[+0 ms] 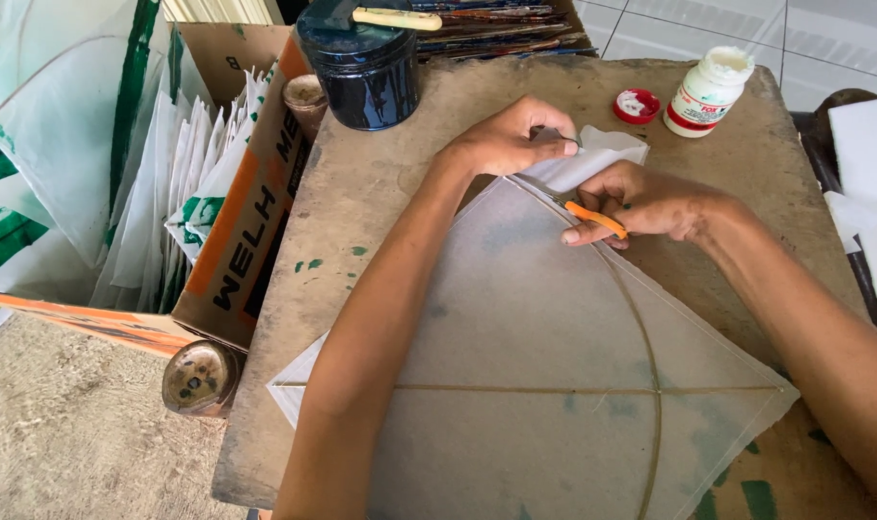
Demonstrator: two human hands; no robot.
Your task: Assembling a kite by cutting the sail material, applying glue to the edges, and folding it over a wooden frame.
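**Trimming the kite's tip**

The kite (554,366) lay flat on the counter (361,193), its top corner between both hands. The left hand (506,140) pinched the loose paper flap (592,159) taut; the right hand (650,202) gripped orange-handled scissors (592,218) at the corner. A clean cut probably called for keeping the flap tight and cutting just beside the bent spar (650,356). An open glue bottle (708,91) stood well apart.

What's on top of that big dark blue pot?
A tool with a pale handle lies across the dark blue pot. Its lid covers whatever is inside.
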